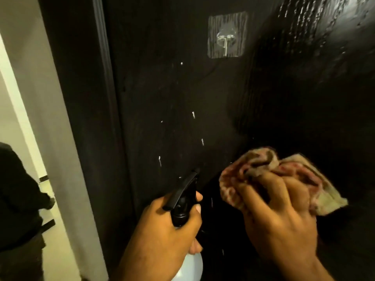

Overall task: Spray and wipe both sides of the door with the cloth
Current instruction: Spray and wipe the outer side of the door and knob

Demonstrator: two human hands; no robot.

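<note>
While aimed at the dark door [182,94], spray bottle [182,201] gripped in left hand [168,226], fingers wrapped round the neck, 1 finger curled across the front at the trigger, nozzle tipped up toward the panel below the stick-on hook [226,35]. Held that way, by the look of it, to wet the stretch under the hook before the rag arrives.

Down and left of the hook: a scatter of white drips [193,115], 5 or 6 of them, running in short streaks. Fresh wet, waiting for a pass.

Right of the hook, up high: a glossy smeared patch [324,27]. Likely ground covered, though hard to swear to.

Well below the hook and to its right: cloth [269,167], reddish and cream, bunched up and clutched in right hand [284,216], fingers closed tight into the folds. Blurred. Close against the door face; actual contact impossible to call. Bunched that way, probably, for a thick pad under the fingers.

Far left of the hook: pale door frame [46,98], and beyond it a dark-clothed person [18,195] in the lit room. Door apparently ajar.

Judgement: mid-job on 1 face only, 2nd side not yet reachable from this stance. Next, most likely, a sweep leftward over those drips before they run further.
</note>
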